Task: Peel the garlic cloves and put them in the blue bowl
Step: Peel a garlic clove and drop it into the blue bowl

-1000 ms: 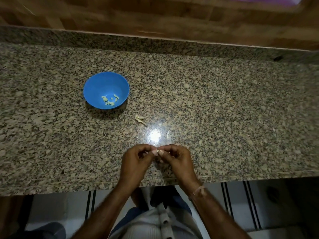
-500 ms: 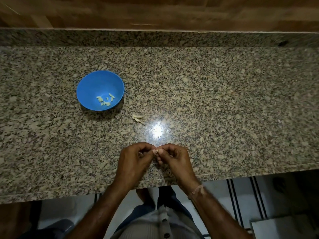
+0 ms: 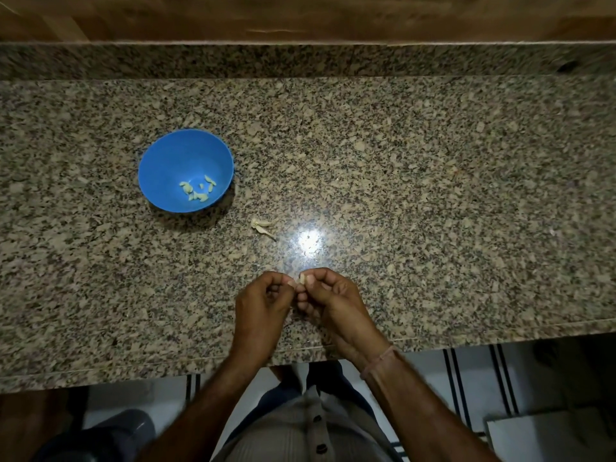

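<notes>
1. As I read it, left hand and right hand both curl, pinching the garlic clove between them — blue bowl well apart.
2. Clove looks tiny, light, slippery — I'd hold its ends.

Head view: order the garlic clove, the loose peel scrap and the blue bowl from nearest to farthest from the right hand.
1. Garlic clove: pinched at the fingertips of the right hand.
2. Peel scrap: lying on the counter, ahead and slightly left.
3. Blue bowl: farthest, further left and back, with peeled cloves inside.
</notes>
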